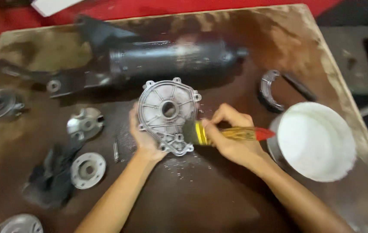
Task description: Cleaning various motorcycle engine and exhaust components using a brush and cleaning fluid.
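Two bare forearms reach up from the bottom edge and angle toward each other. The left hand (143, 138) is cupped with its palm turned inward, fingers hidden. The right hand (231, 133) is curled closed, knuckles up, thumb pressing against its fingers.

We could not see the fingers of the left hand (143, 136), hidden behind the ribbed metal cover (168, 114). The round disc (20, 224) was cut off at the bottom edge, and motion blur smeared the dark rag (50, 177) shapeless.
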